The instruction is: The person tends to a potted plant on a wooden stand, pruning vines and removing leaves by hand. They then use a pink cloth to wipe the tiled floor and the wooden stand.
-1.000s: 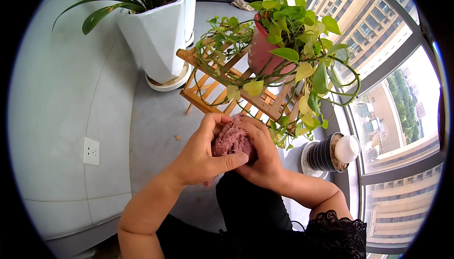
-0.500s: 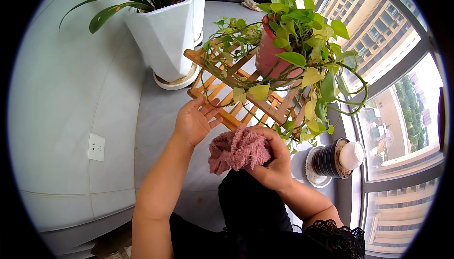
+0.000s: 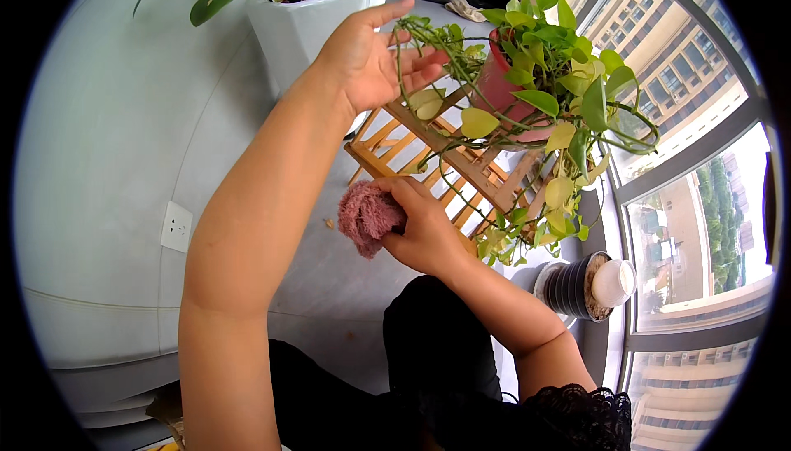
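Note:
My left hand (image 3: 372,62) reaches up at the left end of the vine plant (image 3: 568,60), its fingers spread against the trailing stems and small leaves. Some stems hang in front of the fingers. The plant grows in a pink pot (image 3: 498,93) on a slatted wooden stand (image 3: 478,177); several of its heart-shaped leaves are yellow. Lower down, near the stand's front edge, my right hand (image 3: 426,227) grips a bunched, fluffy pink cloth (image 3: 368,217). The cloth hangs in the air above the grey floor, apart from the stand.
A white faceted planter (image 3: 288,35) with long strap leaves stands far left, partly behind my left arm. On the right, a dark striped pot (image 3: 567,288) bearing a white rounded object (image 3: 614,283) sits by the window (image 3: 692,229). A socket (image 3: 176,227) is on the left wall.
My left hand has moved up and away from the stand's near edge to the hanging stems. My right hand has shifted left and up with the cloth, which is bunched smaller.

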Tool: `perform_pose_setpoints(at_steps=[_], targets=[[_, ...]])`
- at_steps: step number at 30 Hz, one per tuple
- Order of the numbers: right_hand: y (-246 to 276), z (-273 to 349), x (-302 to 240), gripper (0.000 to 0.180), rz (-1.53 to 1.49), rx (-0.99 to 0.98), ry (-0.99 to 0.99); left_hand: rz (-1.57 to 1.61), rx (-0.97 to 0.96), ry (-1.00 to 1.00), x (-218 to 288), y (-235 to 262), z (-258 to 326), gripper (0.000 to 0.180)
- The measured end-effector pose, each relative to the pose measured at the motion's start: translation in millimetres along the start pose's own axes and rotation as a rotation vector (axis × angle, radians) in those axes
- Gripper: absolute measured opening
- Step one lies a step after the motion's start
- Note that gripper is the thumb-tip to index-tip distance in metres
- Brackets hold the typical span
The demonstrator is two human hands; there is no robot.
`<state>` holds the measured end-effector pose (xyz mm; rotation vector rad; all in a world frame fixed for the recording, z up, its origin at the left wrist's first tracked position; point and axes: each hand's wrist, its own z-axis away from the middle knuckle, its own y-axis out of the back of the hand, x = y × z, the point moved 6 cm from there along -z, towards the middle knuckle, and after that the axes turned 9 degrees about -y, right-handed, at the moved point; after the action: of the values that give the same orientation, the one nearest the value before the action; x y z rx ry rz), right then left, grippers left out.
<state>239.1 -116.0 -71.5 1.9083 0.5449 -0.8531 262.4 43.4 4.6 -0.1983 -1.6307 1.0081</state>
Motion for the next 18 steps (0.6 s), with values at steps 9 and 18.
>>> perform_pose_setpoints(at_steps=[9,18], targets=[[13.4,-108.9,-37.3,0.028,0.113,0.265,0.084,-0.298,-0.304,-0.048,41.3,-77.0,-12.1,0.047],[23.4,-178.2,68.4,0.031,-0.683,0.449,-0.513,-0.678,-0.369,-0.247,40.6,-41.6,-8.8,0.042]])
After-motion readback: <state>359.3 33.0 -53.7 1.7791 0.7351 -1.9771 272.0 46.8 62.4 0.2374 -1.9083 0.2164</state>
